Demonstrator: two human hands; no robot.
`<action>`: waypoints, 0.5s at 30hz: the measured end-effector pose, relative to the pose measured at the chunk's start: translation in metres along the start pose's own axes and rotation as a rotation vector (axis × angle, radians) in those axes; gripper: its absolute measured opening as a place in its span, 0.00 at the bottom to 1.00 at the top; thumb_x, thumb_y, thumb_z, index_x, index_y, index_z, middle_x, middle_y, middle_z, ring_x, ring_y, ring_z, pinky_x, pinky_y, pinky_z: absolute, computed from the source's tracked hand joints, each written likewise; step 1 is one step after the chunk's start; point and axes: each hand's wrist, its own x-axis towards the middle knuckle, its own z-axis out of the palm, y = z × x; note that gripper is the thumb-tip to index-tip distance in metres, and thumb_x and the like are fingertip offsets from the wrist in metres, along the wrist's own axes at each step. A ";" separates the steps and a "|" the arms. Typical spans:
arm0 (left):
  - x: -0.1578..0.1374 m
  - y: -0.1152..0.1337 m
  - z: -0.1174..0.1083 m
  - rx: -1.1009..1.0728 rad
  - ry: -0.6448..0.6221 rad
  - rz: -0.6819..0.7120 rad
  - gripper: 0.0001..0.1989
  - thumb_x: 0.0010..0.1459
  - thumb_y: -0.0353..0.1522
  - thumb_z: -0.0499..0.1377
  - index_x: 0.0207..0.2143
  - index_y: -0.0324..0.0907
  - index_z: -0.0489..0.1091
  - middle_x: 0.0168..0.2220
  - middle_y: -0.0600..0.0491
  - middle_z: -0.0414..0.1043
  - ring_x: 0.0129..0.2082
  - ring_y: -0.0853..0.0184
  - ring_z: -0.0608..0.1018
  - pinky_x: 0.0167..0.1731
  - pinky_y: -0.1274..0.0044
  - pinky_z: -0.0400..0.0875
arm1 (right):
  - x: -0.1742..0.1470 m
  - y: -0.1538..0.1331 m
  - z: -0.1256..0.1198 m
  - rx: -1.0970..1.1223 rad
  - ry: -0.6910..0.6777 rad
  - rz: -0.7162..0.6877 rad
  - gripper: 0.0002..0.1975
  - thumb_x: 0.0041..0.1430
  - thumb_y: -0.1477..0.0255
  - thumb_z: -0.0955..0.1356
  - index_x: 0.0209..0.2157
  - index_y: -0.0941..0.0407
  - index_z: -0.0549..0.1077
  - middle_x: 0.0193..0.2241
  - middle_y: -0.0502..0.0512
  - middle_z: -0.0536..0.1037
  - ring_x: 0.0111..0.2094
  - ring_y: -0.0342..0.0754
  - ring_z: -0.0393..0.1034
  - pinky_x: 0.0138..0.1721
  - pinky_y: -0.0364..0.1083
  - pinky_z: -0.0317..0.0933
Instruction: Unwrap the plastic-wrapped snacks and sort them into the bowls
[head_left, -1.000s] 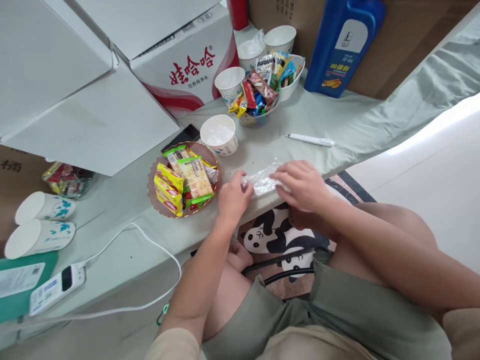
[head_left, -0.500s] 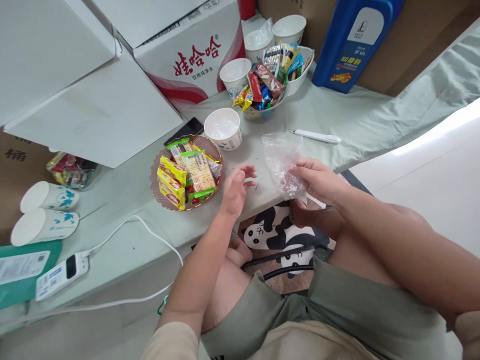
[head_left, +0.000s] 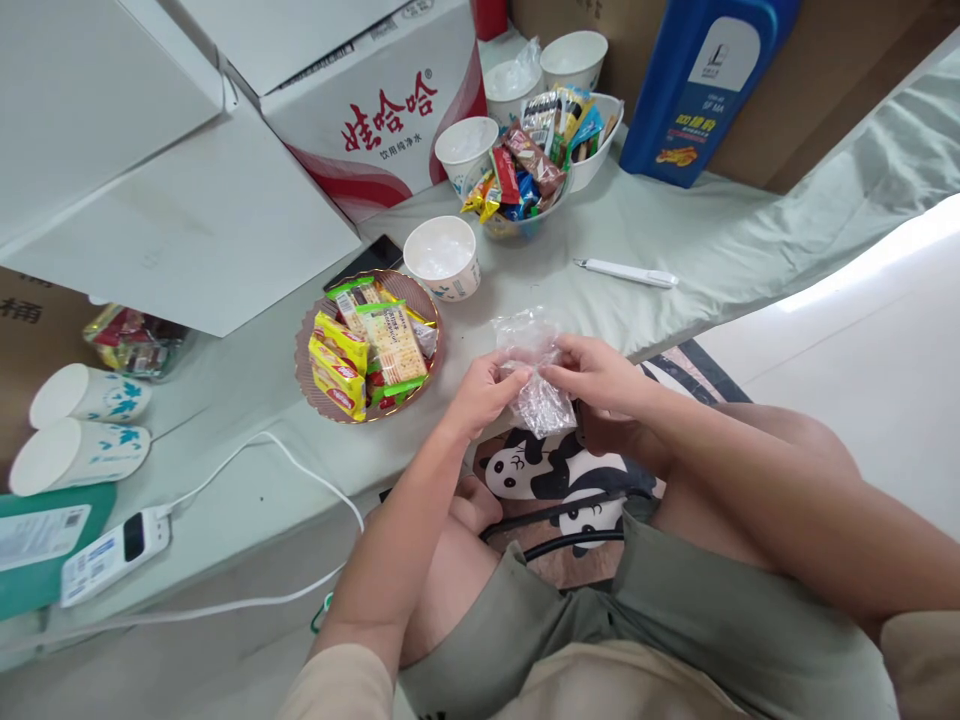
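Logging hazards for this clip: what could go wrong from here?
Clear plastic bag, pinched in left hand and right hand at the table edge, could drop. White utility knife near the right hand might nick a finger if its blade is out. White cable drooping by the left forearm may snag.

Your left hand (head_left: 484, 394) and your right hand (head_left: 600, 375) both hold the clear plastic bag (head_left: 545, 408), to the right of the snack plate (head_left: 302, 362). Just behind this plate, to its right, stands a paper cup (head_left: 459, 284); farther right of the plate lies a white cutter (head_left: 627, 272).
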 end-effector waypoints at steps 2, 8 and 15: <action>0.000 0.001 -0.002 0.010 -0.003 -0.025 0.20 0.52 0.43 0.66 0.44 0.42 0.75 0.20 0.61 0.65 0.19 0.74 0.67 0.21 0.80 0.62 | 0.000 -0.002 0.002 0.071 0.010 0.033 0.09 0.60 0.65 0.67 0.40 0.53 0.70 0.18 0.43 0.66 0.20 0.43 0.63 0.23 0.44 0.57; 0.001 0.005 -0.010 -0.159 0.005 -0.052 0.16 0.49 0.40 0.64 0.41 0.45 0.74 0.23 0.59 0.68 0.21 0.72 0.70 0.23 0.78 0.68 | -0.002 -0.007 0.002 0.348 0.049 0.014 0.06 0.59 0.67 0.64 0.35 0.52 0.71 0.23 0.48 0.68 0.23 0.44 0.63 0.26 0.45 0.62; 0.005 0.004 -0.012 -0.240 0.025 -0.003 0.13 0.53 0.43 0.61 0.32 0.41 0.70 0.30 0.55 0.70 0.27 0.73 0.72 0.30 0.78 0.71 | 0.003 0.003 0.005 0.178 0.163 -0.065 0.11 0.57 0.62 0.63 0.27 0.54 0.70 0.23 0.50 0.67 0.26 0.45 0.60 0.29 0.47 0.58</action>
